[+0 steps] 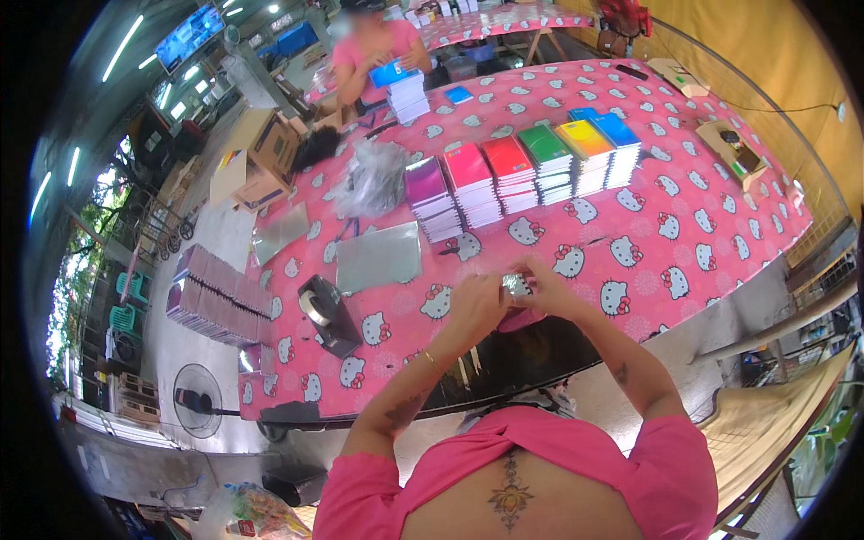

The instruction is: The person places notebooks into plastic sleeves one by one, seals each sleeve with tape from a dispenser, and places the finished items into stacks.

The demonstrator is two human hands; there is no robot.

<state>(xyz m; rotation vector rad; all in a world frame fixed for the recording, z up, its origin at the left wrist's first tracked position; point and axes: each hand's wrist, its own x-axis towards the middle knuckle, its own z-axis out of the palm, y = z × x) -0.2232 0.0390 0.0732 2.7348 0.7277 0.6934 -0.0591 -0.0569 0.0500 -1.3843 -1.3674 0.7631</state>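
Close to the table's near edge, both my hands are on a small bundle in shiny clear plastic (517,285), with a purple-pink side showing below. My left hand (481,304) grips its left side, and my right hand (545,290) has fingers curled on its far right corner. Fingers and glare hide most of the bundle, so its contents are unclear. A black mat (540,355) lies under it. To the left of my hands are a black tape dispenser (335,319) and clear plastic sheets (380,256).
Beyond my hands, stacks of notebooks (508,162) in several colours stand in a row. Crumpled plastic (373,175) lies left of them. Purple notebook stacks (216,297) sit at the left edge. Across the table (621,261), a person (378,54) handles a blue notebook.
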